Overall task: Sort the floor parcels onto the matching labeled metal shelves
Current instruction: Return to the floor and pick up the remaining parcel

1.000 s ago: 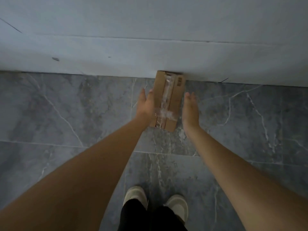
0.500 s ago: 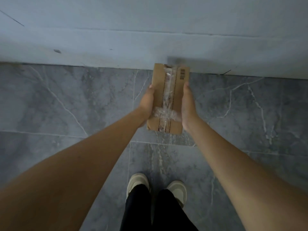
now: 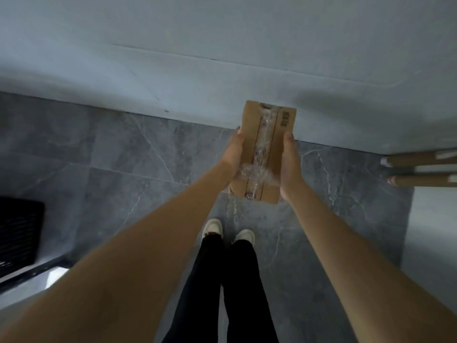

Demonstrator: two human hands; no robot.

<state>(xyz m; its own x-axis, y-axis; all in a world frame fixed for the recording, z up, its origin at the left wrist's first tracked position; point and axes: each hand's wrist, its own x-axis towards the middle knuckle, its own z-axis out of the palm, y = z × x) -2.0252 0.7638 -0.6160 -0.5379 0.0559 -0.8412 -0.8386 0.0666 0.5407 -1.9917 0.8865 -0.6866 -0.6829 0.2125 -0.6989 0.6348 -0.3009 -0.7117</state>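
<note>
Head view: the box [image 3: 265, 154] is up off the floor [image 3: 123, 164], held between both hands. The left hand [image 3: 232, 154] presses its left side and the right hand [image 3: 289, 164] its right side, fingers wrapped on the edges. Its long side points away from the person, toward the wall [image 3: 222, 58]. Both hands are equally near. No shelf shows.

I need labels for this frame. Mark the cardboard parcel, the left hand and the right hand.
cardboard parcel [image 3: 268, 134]: head view, on the bare brown top face, upper half.
left hand [image 3: 232, 154]: head view, on the back of the hand at the parcel's left edge.
right hand [image 3: 289, 164]: head view, on the back of the hand at the parcel's right edge.
</note>
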